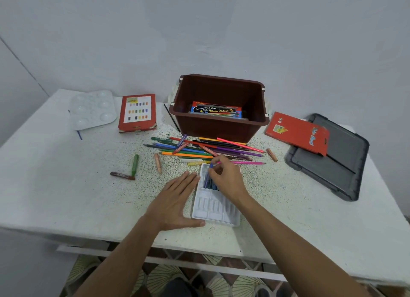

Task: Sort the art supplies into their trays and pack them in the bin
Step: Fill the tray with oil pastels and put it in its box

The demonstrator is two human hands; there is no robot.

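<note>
The white moulded plastic tray (213, 208) lies near the table's 6 o'clock edge, its ribbed slots running lengthwise. A few dark blue crayons (209, 182) fill the slots at its 12 o'clock end. Over that end the right hand (226, 177) reaches in from 5 o'clock, wrist raised and fingers curled, thumb and forefinger pinching a short blue crayon (211, 166) by its upper end.

The left hand (177, 199) lies flat on the table at the tray's 9 o'clock side. Its fingers are straight and pressed together and point to 1 o'clock, and the thumb is spread along the tray's near corner.

Just past the tray at 12 o'clock is a loose heap of coloured pencils (206, 148), thin and glossy, crossing one another. Behind it stands the brown plastic bin (217, 128), rectangular with a rolled rim, holding a printed watercolour box (216, 110).

At 10 o'clock lie a stubby green crayon (134, 165) and a dark red crayon (122, 175), their ends touching. Farther off are a red cardboard box (137, 112) and a white dimpled palette (93, 110). At 2 o'clock a flat red pencil box (297, 132) overlaps a grey ridged lid (346, 154). The table (66, 186) is white and speckled.
</note>
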